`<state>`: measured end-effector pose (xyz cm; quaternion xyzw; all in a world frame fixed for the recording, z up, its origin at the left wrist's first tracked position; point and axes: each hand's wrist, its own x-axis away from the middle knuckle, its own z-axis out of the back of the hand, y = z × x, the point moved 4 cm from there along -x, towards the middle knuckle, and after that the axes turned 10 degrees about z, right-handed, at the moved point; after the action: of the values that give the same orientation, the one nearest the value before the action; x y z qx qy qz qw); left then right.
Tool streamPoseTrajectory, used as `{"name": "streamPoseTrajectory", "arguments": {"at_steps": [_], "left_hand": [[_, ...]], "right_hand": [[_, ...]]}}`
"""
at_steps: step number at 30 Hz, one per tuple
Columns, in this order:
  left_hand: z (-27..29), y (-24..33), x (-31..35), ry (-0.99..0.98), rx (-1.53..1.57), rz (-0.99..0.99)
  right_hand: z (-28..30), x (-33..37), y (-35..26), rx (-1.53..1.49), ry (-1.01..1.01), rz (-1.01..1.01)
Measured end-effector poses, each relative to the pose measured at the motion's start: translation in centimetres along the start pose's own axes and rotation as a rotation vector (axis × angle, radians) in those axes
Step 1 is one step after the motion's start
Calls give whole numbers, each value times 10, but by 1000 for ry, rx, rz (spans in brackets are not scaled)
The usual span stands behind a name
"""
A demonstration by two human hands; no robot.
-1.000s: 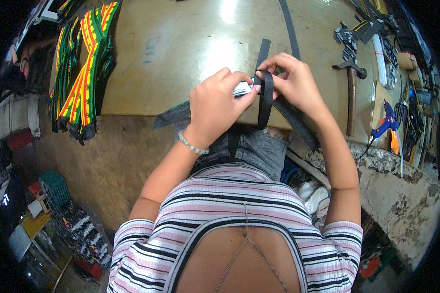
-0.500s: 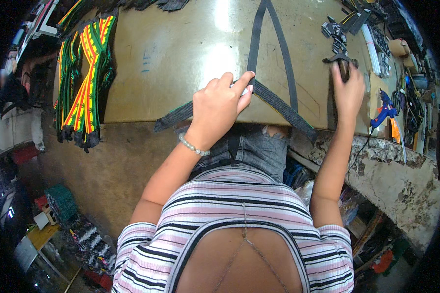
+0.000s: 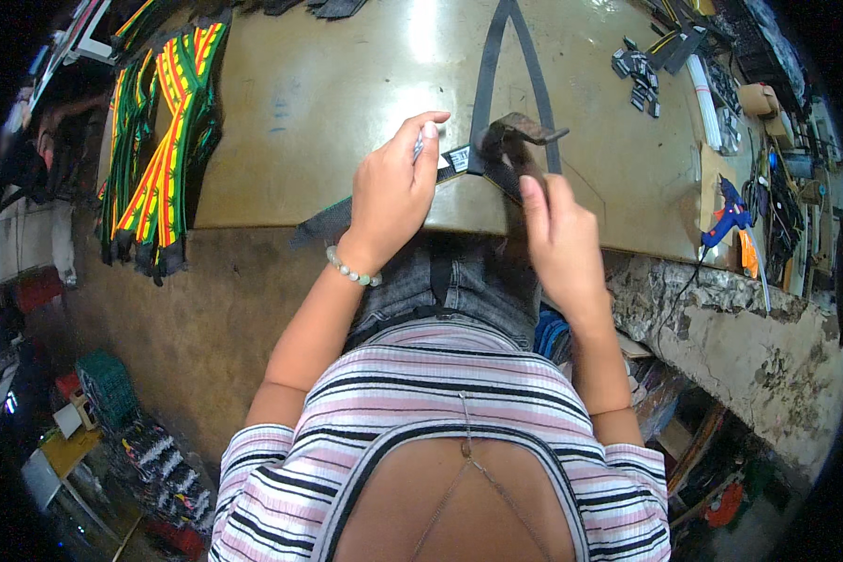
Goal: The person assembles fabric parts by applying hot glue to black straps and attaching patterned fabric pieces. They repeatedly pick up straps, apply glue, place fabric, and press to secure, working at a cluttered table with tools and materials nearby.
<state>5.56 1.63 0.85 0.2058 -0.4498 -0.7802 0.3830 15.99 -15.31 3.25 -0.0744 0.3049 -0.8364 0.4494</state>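
A dark hammer (image 3: 526,128) is in my right hand (image 3: 569,239), its head over the crossing of black straps near the table's front edge. At that crossing, a small white printed piece (image 3: 459,158) lies on the short black strap (image 3: 324,222). Just left of it hovers my left hand (image 3: 389,197), thumb and fingers closed around a small shiny piece whose kind I cannot make out. From the crossing, a long black webbing loop (image 3: 487,80) runs to the far edge of the view. The hammer and my right hand partly cover the strap's right half.
Green, yellow and red patterned straps (image 3: 173,140) hang over the table's left front edge. Several small dark clips (image 3: 637,77) lie in a heap at the right. Beyond them are white sticks (image 3: 705,101) and a blue glue gun (image 3: 726,214) with its cord trailing down.
My right hand has brought the hammer from beside the clip heap leftward to the strap crossing. My left hand has moved slightly left off the crossing, uncovering the white piece.
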Motion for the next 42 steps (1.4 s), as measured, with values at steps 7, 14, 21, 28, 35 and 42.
{"name": "streamPoseTrajectory", "arguments": {"at_steps": [7, 14, 21, 28, 35, 42], "left_hand": [[-1, 4, 3, -10, 13, -86], [2, 12, 14, -26, -319, -269], [-1, 35, 13, 62, -384, -325], [-2, 38, 19, 186, -281, -379], [-21, 17, 27, 148, -318, -453], [-24, 12, 25, 211, -284, -483]], "right_hand": [[1, -10, -13, -22, -133, -98], [64, -16, 104, 426, 409, -97], [66, -38, 50, 344, 407, 268], [66, -122, 29, -685, -171, 227], [289, -292, 199, -539, 474, 91], [241, -276, 199, 530, 642, 238]]}}
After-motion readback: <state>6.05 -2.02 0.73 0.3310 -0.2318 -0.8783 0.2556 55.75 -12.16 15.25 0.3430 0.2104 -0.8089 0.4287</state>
